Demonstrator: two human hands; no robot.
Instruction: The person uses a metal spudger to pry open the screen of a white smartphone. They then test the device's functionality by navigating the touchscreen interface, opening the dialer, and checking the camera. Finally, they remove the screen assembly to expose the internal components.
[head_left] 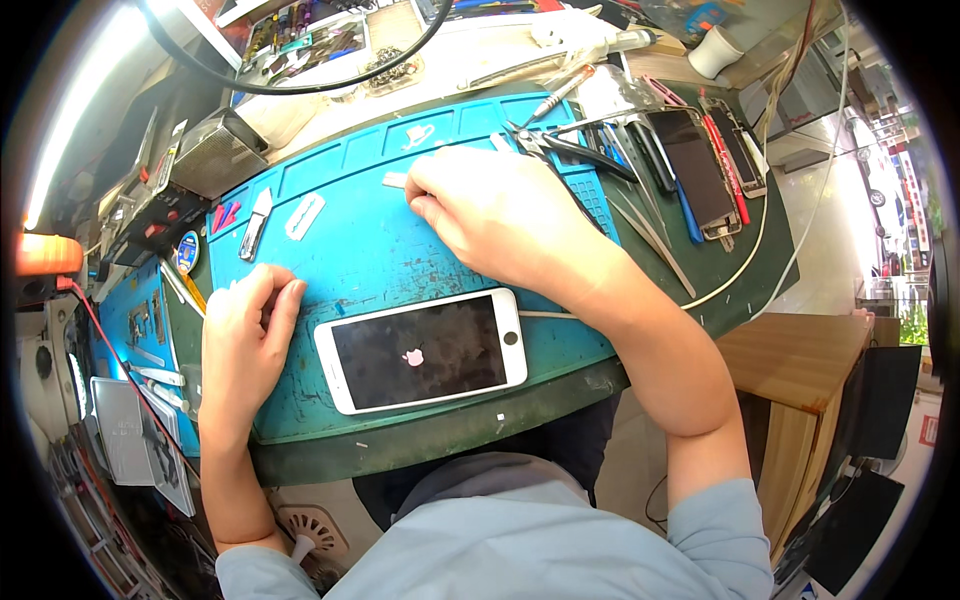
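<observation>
A white smartphone [420,352] lies face up on the blue work mat [350,250], a pink logo lit on its dark screen. A white cable [549,315] runs from its right end under my right forearm. Beyond the phone, my right hand [490,205] is closed, fingertips pinching a small whitish strip [395,180] whose far end shows. My left hand [248,335] rests left of the phone with curled fingers and nothing visible in them. A folding knife [256,225] and a flat white piece like a razor blade [305,216] lie ahead of it.
Pliers [575,150], tweezers [655,240], a red pen-like tool [727,170] and a detached phone screen [697,165] lie at the right. Boxy equipment [215,155] stands at the back left. A black cable [300,88] arcs over the far side. A wooden cabinet [790,355] stands at the right.
</observation>
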